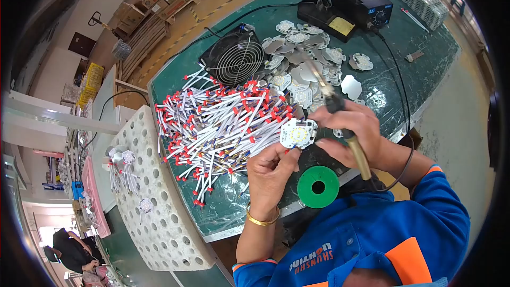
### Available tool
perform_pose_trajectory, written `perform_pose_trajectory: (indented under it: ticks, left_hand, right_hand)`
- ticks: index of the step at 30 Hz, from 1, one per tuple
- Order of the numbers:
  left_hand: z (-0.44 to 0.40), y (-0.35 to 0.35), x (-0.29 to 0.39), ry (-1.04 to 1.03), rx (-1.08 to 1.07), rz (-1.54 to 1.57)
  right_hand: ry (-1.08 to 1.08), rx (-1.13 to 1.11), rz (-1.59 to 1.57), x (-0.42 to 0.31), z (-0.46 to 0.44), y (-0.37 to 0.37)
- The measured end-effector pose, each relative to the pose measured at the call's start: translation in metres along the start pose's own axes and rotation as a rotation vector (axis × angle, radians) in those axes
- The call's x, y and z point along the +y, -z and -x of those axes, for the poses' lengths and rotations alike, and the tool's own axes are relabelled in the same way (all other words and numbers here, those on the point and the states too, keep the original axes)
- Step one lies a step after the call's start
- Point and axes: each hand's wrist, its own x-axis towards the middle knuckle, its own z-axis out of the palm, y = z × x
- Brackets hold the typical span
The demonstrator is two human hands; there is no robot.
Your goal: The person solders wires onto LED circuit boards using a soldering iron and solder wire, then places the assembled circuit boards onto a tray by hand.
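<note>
A white LED board (297, 134) with a ring of yellow chips is held up between my hands. My left hand (270, 169) pinches at its lower left edge, where a small red and blue bit shows by the fingertips. My right hand (357, 133) is closed around a soldering iron (333, 104), its metal tip pointing up and left and blurred. The thumb and fingers of that hand are close to the board's right side; whether they touch it I cannot tell. A pile of white wires (212, 127) with red ends lies just left of the board.
Loose LED boards (304, 95) are heaped beyond my hands. A fan (236, 58), a soldering station (362, 4) and an iron stand (325, 18) line the back. A green spool (317, 187) sits near me. At left is a holed white panel (154, 196). The iron's cord (406, 101) loops right.
</note>
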Motion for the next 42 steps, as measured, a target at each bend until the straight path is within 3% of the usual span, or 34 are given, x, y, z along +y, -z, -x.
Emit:
perform_pose_trajectory:
  ticks: [3,5,10,42]
  left_hand:
    - [0.007,0.002,0.002,0.018,0.023,0.026]
    - [0.014,0.002,0.001,0.031,0.043,0.053]
    - [0.026,0.0,-0.002,0.02,0.046,0.025]
    - [0.041,-0.008,-0.002,-0.011,0.029,-0.123]
  right_hand:
    - [0.07,0.013,0.014,-0.013,0.001,0.023]
    - [0.124,-0.197,-0.066,-0.021,0.006,0.039]
    - [0.297,-0.159,-0.169,-0.023,0.034,0.039]
    - [0.225,-0.25,-0.231,-0.035,0.052,0.045]
